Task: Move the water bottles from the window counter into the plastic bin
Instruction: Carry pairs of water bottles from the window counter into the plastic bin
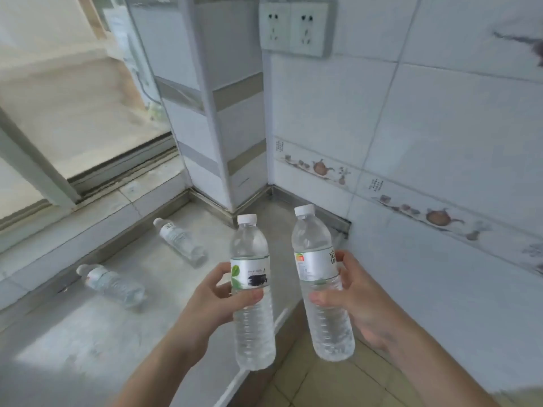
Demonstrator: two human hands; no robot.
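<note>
My left hand grips a clear water bottle with a white cap and a green-leaf label, held upright over the counter's front edge. My right hand grips a second upright water bottle with a silver label, held just past the counter's edge. Two more water bottles lie on their sides on the pale window counter: one near the corner column, the other further left. The plastic bin is not in view.
A sliding window with a metal track runs along the counter's far side. A tiled column stands in the corner. The tiled wall on the right carries two sockets. Beige floor tiles show below the counter edge.
</note>
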